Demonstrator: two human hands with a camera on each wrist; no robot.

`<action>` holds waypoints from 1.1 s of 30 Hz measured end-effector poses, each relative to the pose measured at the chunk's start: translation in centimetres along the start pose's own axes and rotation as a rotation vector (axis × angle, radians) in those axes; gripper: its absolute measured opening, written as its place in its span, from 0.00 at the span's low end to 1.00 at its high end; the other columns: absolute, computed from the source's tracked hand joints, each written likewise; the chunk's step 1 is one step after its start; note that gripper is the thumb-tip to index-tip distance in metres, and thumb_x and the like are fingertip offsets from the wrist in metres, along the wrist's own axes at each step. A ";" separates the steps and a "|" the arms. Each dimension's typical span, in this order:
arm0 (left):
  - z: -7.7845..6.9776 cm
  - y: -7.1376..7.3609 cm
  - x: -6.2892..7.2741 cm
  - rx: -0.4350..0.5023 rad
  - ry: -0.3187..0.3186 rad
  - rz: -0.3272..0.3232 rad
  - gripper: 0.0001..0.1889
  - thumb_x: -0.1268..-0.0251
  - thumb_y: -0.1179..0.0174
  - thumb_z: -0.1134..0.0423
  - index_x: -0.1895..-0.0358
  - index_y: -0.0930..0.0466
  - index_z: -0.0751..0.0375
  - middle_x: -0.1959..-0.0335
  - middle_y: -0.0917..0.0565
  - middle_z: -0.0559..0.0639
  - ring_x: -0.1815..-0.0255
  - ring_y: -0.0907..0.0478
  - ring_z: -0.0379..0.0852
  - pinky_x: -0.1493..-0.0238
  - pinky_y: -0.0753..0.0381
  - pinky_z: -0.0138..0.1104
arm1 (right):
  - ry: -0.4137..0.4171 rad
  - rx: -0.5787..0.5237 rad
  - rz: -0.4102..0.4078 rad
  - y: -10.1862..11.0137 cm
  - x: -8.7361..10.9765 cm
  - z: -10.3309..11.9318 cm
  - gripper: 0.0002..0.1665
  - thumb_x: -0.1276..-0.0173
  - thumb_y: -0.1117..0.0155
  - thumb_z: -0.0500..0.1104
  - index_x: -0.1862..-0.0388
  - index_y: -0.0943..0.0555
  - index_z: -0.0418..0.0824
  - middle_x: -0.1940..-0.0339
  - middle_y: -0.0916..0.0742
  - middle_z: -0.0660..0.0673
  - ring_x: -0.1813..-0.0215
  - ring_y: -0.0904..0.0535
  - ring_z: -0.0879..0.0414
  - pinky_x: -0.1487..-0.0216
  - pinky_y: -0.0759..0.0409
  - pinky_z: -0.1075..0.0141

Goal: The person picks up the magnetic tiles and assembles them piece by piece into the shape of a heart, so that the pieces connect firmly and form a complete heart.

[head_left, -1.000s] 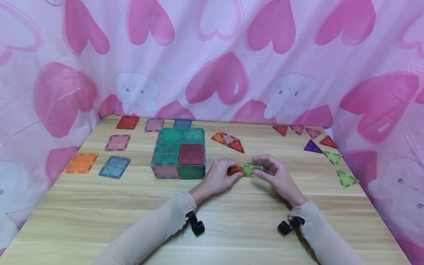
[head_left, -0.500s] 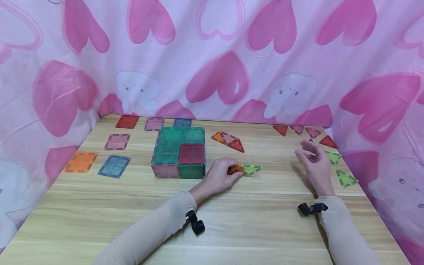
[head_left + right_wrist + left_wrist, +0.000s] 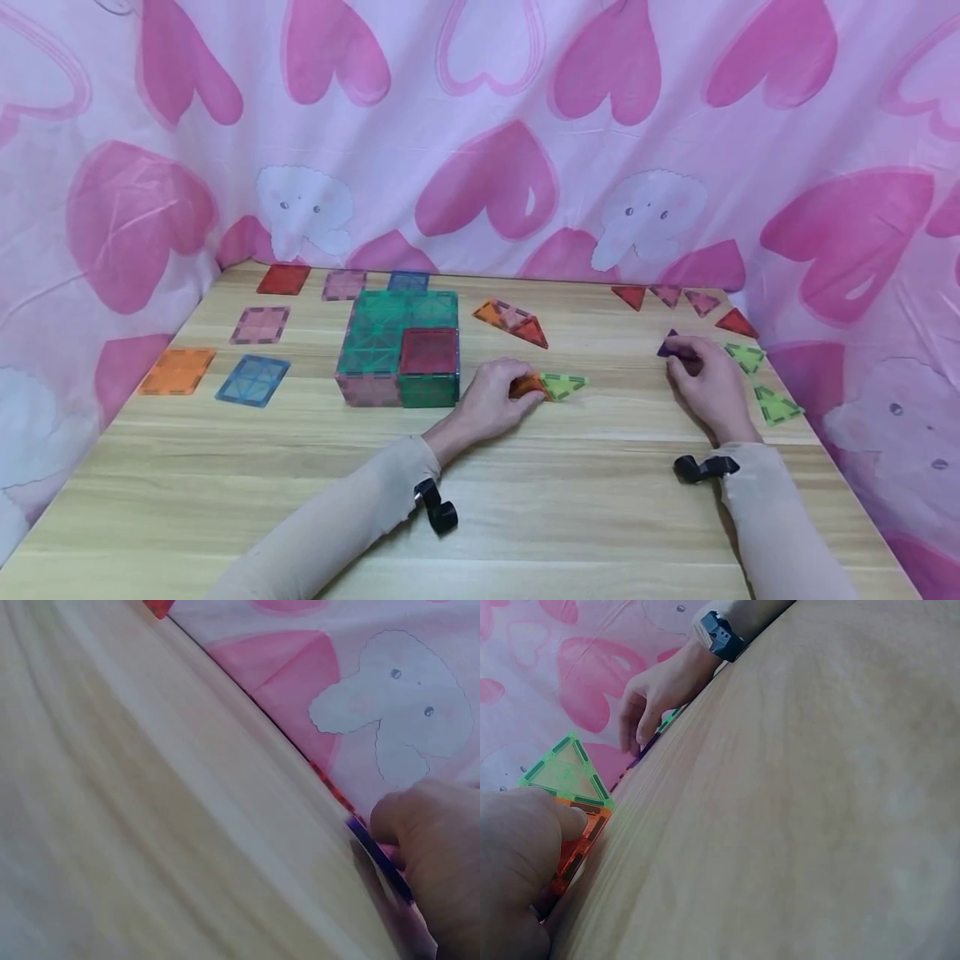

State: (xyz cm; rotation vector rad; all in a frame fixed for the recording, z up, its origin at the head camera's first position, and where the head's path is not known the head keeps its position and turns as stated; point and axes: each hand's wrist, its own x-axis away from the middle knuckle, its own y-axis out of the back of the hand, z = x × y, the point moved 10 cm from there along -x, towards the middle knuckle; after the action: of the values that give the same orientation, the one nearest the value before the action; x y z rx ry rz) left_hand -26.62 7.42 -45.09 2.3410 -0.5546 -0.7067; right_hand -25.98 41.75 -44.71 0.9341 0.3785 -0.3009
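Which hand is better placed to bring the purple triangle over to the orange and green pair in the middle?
Probably the right hand: it already pinches the purple triangle, while the left hand, farther away, is holding the orange triangle against a green triangle.

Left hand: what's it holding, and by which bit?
The left hand pinches the orange tile, thumb on its face near the green triangle; other fingertips are hard to see.

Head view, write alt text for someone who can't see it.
A left hand holds an orange tile touching a green tile, while the right hand pinches a purple tile. A green, pink and red block stands beside the left hand; loose tiles lie around the table, with heart-print cloth behind.
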 end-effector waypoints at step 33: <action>-0.1 -0.1 -0.1 -0.011 -0.010 0.015 0.07 0.23 0.26 0.59 0.53 0.09 0.57 0.53 0.08 0.50 0.55 0.17 0.42 0.55 0.20 0.34 | 0.060 -0.304 0.375 -8.7 3.4 11.6 0.17 0.34 0.12 0.44 0.49 0.08 0.52 0.49 0.07 0.53 0.46 0.12 0.54 0.43 0.17 0.70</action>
State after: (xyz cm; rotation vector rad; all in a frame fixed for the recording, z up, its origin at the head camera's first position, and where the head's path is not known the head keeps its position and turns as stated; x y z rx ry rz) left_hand -26.63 7.58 -45.08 2.3216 -0.5707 -0.7134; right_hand -24.34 27.04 -46.24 0.6974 0.2868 0.1268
